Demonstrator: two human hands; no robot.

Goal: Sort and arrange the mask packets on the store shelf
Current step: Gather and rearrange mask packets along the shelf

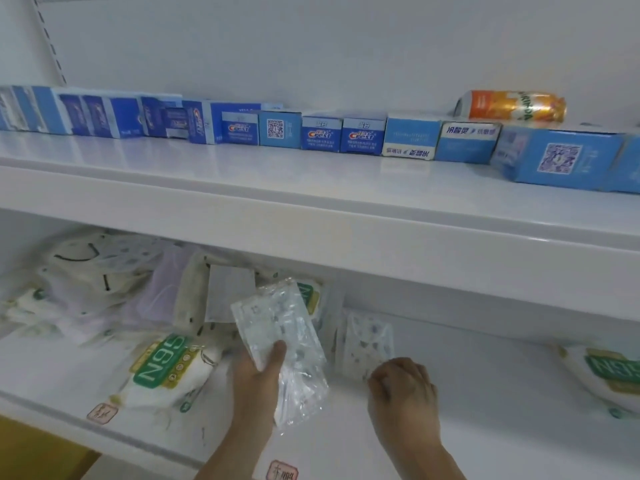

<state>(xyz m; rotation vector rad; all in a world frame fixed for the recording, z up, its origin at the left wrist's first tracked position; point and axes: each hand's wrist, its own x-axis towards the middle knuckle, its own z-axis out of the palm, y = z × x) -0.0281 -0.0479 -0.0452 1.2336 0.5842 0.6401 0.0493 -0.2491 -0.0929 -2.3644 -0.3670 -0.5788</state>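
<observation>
Mask packets, clear, were fanned at lower centre in the left hand, thumb clamping them for sorting; the right hand pinched a patterned packet on the lower shelf.

1. so all you get of the person is two forearms coming up from the bottom edge, each ending in a hand
2. left hand is bare, no glove, no ring that I can spot
3. right hand same deal, bare, nothing on the fingers as far as the blur lets me see
4. both forearms are bare right down to the frame edge, so no sleeve or cuff shows
5. no watch, band or bracelet at either wrist
6. nails are too soft and blurry to say anything about
</observation>
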